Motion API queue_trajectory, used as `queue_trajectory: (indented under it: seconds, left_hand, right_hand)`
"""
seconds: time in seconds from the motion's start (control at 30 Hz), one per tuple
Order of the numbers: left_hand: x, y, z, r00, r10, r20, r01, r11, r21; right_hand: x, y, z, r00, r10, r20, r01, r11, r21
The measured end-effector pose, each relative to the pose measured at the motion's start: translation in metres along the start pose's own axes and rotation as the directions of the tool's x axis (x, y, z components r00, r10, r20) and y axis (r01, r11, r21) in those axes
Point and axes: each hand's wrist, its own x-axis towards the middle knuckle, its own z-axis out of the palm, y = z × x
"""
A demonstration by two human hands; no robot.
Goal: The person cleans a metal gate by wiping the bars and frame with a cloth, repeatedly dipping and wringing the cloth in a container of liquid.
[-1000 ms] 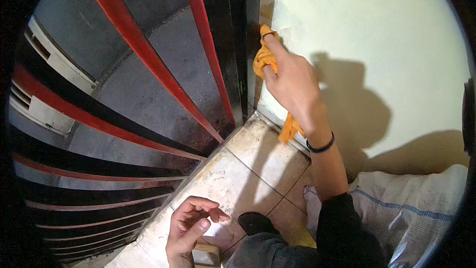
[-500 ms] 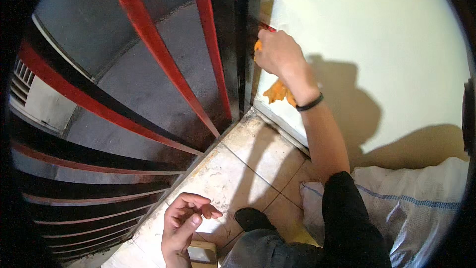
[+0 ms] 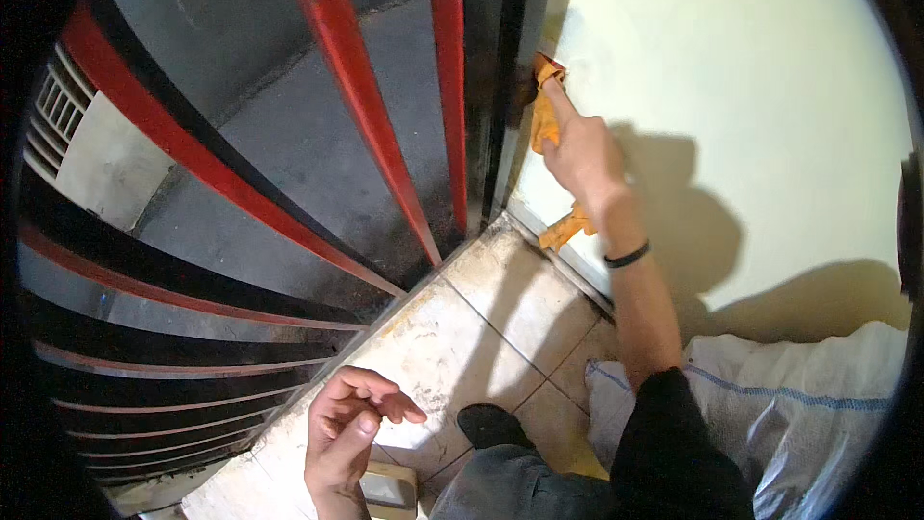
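While the right hand (image 3: 589,164) is gripping an orange cloth (image 3: 547,125) against the left edge of the wall (image 3: 799,87), the left hand (image 3: 346,424) is hanging half open over the floor (image 3: 423,337), its fingers loosely curling and its thumb standing apart from their tips.

The right index finger is stretching along the cloth, its tip resting near the upper end, just beside the black post (image 3: 486,67) of the gate (image 3: 361,106); the other fingers are bending underneath and partly hiding. The cloth's loose end is dangling below the palm, near the wall's lower edge and the far corner of the floor. A black band (image 3: 628,255) is circling the right wrist, and a dark sleeve (image 3: 674,433) is covering the arm behind it. Hand and arm are casting a shadow (image 3: 688,197) on the wall.

The gate is standing along the floor's left edge, its red and black bars fanning out; dark ground (image 3: 298,193) is showing between them. A white sack (image 3: 789,424) with a blue stripe is slumping against the wall at the floor's right edge. A dark shoe (image 3: 494,427) is resting on the tiles, below grey trousers (image 3: 520,486). Behind the left wrist a beige box (image 3: 393,491) is sitting partly hidden.
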Motion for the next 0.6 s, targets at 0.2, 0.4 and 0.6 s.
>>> queue_trajectory:
  seconds: [0.2, 0.4, 0.6]
  left_hand:
    - [-0.005, 0.008, 0.006, 0.999, 0.044, -0.01, -0.044, 0.999, 0.009]
    - [-0.007, 0.011, 0.009, 0.995, 0.096, -0.041, -0.094, 0.994, 0.052]
    - [-0.005, 0.02, 0.011, 0.989, 0.141, -0.035, -0.141, 0.99, 0.023]
  right_hand:
    - [-0.042, -0.009, 0.054, 0.99, 0.017, -0.143, 0.005, 0.988, 0.152]
    - [-0.023, -0.028, 0.062, 0.984, 0.128, -0.126, -0.101, 0.974, 0.203]
    - [-0.049, -0.014, 0.094, 0.957, 0.072, -0.282, 0.094, 0.841, 0.533]
